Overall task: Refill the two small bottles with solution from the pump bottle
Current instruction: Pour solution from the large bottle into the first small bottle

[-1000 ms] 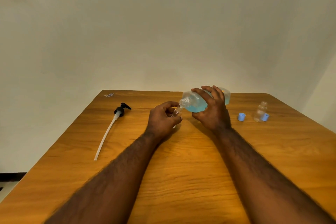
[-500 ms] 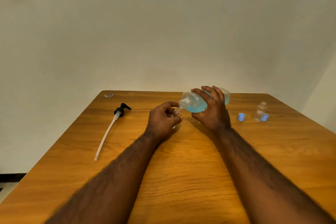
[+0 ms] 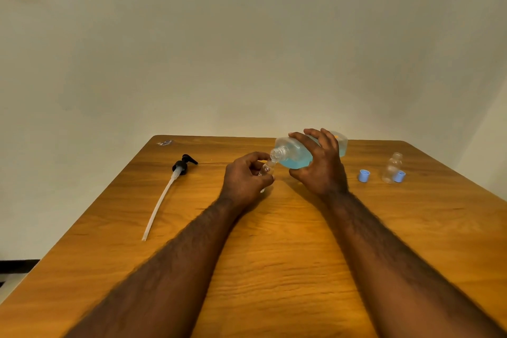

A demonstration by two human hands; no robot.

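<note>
**Pump bottle tipped over small bottle**

Right hand (image 3: 321, 167) grips the tilted pump bottle (image 3: 293, 155), its open mouth at the small bottle (image 3: 266, 169) pinched in the curled left hand (image 3: 244, 178), mid-table. Second small bottle (image 3: 392, 167) stands far right by a blue cap (image 3: 400, 176). The pump (image 3: 181, 166) lies left.

Lit warm and fairly dim, evenly, seemingly from overhead. Soft, faint shadows on the desk (image 3: 274, 269) between left hand (image 3: 244, 178) and right hand (image 3: 321, 170). Mild sheen on near wood. Bent and stretched toward the edges; slightly soft throughout, grainy on the wall (image 3: 247, 49).
</note>
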